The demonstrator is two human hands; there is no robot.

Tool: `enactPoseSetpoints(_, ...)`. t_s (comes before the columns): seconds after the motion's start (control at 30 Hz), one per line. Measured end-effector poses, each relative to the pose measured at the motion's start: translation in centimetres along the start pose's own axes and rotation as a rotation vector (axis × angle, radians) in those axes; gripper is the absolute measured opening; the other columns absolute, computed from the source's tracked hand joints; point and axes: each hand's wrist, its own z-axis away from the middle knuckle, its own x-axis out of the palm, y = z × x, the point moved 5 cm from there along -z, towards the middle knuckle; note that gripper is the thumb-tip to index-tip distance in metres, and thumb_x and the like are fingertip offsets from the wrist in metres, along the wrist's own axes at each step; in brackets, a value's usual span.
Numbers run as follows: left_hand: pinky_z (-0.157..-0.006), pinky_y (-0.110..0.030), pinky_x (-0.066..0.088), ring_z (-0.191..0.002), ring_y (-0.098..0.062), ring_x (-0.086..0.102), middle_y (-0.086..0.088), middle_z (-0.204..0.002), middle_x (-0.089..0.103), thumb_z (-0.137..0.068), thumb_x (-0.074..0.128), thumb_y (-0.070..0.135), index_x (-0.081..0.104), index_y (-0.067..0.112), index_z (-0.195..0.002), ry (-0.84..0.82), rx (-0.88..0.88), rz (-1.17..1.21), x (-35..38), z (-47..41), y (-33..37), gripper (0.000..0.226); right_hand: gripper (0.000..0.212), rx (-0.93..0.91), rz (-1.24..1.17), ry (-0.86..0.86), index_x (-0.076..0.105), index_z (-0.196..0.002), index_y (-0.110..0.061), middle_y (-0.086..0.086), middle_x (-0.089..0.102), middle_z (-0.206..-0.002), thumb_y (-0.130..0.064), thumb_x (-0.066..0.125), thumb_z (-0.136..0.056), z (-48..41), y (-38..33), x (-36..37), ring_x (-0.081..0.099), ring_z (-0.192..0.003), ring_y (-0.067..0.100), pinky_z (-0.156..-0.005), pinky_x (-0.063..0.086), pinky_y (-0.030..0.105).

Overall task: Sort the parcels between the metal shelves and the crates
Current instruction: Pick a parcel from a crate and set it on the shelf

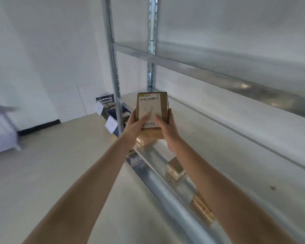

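Brown parcel [151, 104] between curled fingers [144, 119].

White wall [42, 50], black skirting strip [39, 127] at its foot; pale floor [60, 173]; blurred white frame [2, 138] far left

Barcode label [151, 98] on parcel [151, 110]: print too blurred to read. Crate tags [111, 124] illegible.

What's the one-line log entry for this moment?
left hand: grips cardboard parcel | right hand: grips same parcel | parcel: barcode label toward camera, by metal shelf | blue crates: on floor beyond shelf post
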Motion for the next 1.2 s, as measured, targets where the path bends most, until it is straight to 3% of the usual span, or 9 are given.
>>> enactPoseSetpoints(0.13,-0.090,-0.039,0.057,-0.112,-0.023,0.065,-0.003,-0.125,0.066,-0.088,0.071,0.032,0.047,0.023,-0.141,0.127,0.040,-0.009,-10.4,-2.0,3.2,0.059,0.047,-0.021,-0.008,-0.171,0.043,-0.139,-0.027,0.001,0.063,-0.130,-0.030,0.063,-0.096,-4.5,0.5,10.8,0.064,-0.115,0.021,-0.089,0.057,0.037)
enactPoseSetpoints(0.27,-0.090,-0.037,0.056,-0.111,-0.021,0.064,0.000,-0.124,0.066,-0.090,0.070,0.030,0.049,0.024,-0.139,0.243,0.067,-0.020,-18.3,-4.6,4.5,0.053,0.045,0.009,-0.011,-0.293,0.041,-0.141,-0.025,-0.001,0.063,-0.129,-0.029,0.059,-0.099,-8.5,1.7,18.9,0.064,-0.105,0.011,-0.072,0.056,0.017)
enactPoseSetpoints(0.4,-0.092,-0.038,0.055,-0.112,-0.020,0.065,0.002,-0.124,0.067,-0.090,0.070,0.032,0.051,0.026,-0.136,0.317,0.092,-0.042,-24.4,-9.6,5.4,0.050,0.047,0.022,-0.013,-0.376,0.041,-0.143,-0.028,-0.003,0.062,-0.131,-0.032,0.058,-0.100,-14.6,3.4,25.1,0.061,-0.112,0.012,-0.086,0.053,0.026)
enactPoseSetpoints(0.53,-0.085,-0.032,0.056,-0.109,-0.017,0.066,0.005,-0.121,0.068,-0.091,0.069,0.032,0.054,0.028,-0.133,0.343,0.131,-0.080,-28.9,-16.8,7.3,0.045,0.042,0.003,-0.079,-0.410,0.044,-0.138,-0.033,-0.008,0.062,-0.127,-0.032,0.059,-0.100,-22.9,4.4,29.8,0.060,-0.118,0.016,-0.094,0.053,0.034)
enactPoseSetpoints(0.6,-0.088,-0.033,0.056,-0.109,-0.017,0.066,0.006,-0.120,0.069,-0.091,0.069,0.031,0.055,0.029,-0.132,0.368,0.135,-0.090,-31.1,-20.5,7.9,0.043,0.038,0.001,-0.085,-0.431,0.044,-0.135,-0.037,-0.009,0.062,-0.127,-0.030,0.058,-0.100,-26.8,4.7,32.2,0.059,-0.118,0.014,-0.093,0.052,0.031)
enactPoseSetpoints(0.73,-0.085,-0.031,0.055,-0.108,-0.015,0.066,0.006,-0.119,0.069,-0.092,0.069,0.029,0.055,0.028,-0.131,0.407,0.118,-0.105,-36.0,-27.1,8.6,0.042,0.039,0.052,-0.121,-0.490,0.045,-0.137,-0.033,-0.007,0.064,-0.129,-0.032,0.057,-0.100,-34.0,6.7,37.3,0.060,-0.119,0.015,-0.100,0.050,0.038)
enactPoseSetpoints(0.87,-0.078,-0.025,0.052,-0.106,-0.015,0.067,0.007,-0.115,0.071,-0.091,0.069,0.029,0.057,0.029,-0.127,0.443,0.099,-0.116,-41.6,-33.5,9.6,0.038,0.041,0.104,-0.181,-0.515,0.044,-0.139,-0.029,-0.006,0.065,-0.129,-0.030,0.058,-0.100,-40.7,8.4,42.8,0.062,-0.118,0.015,-0.092,0.051,0.031)
enactPoseSetpoints(1.0,-0.089,-0.034,0.054,-0.110,-0.018,0.065,0.006,-0.119,0.069,-0.092,0.068,0.031,0.055,0.029,-0.130,0.426,0.097,-0.147,-47.6,-41.4,10.0,0.041,0.043,0.107,-0.170,-0.512,0.045,-0.137,-0.032,-0.006,0.066,-0.129,-0.036,0.061,-0.097,-48.7,10.6,48.4,0.062,-0.120,0.017,-0.105,0.048,0.044)
enactPoseSetpoints(1.2,-0.095,-0.039,0.051,-0.111,-0.018,0.063,0.006,-0.121,0.066,-0.092,0.066,0.034,0.052,0.032,-0.130,0.335,0.053,-0.166,-54.9,-54.2,9.8,0.040,0.038,0.112,-0.152,-0.426,0.045,-0.134,-0.037,-0.003,0.065,-0.129,-0.034,0.059,-0.099,-60.2,13.8,54.9,0.061,-0.119,0.021,-0.103,0.049,0.044)
